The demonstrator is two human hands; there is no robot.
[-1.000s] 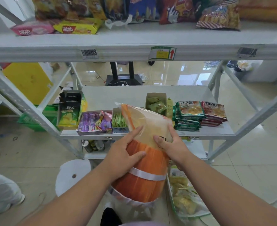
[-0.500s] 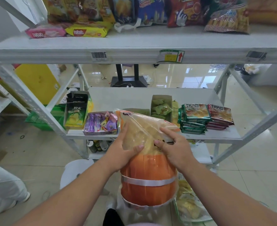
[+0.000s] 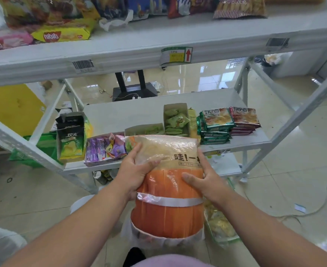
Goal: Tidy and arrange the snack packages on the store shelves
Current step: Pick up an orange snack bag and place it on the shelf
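A large snack bag (image 3: pixel 168 209), clear on top and orange below with a silver band, is held upright in front of the middle shelf (image 3: pixel 255 140). My left hand (image 3: pixel 134 175) grips its left side, thumb across the clear front. My right hand (image 3: pixel 204 180) grips its right side, thumb on the orange part. The bag's top edge hides part of the shelf's front row. On that shelf are a box of green-and-black chip packs (image 3: pixel 71 135), a purple candy tray (image 3: pixel 104 150), a box of green packets (image 3: pixel 176 120) and stacked green and red packs (image 3: pixel 228 121).
The top shelf (image 3: pixel 120 54) overhead carries yellow and pink wafer packs (image 3: pixel 62 34) and several chip bags. Another snack bag (image 3: pixel 218 224) lies low on the right beside the held one. A white stool (image 3: pixel 81 203) stands below left. A cable trails over the tiled floor at right.
The bag has turned more square to me and risen slightly toward the middle shelf. My right hand slid from its upper front down to its right side, and the printed label now shows.
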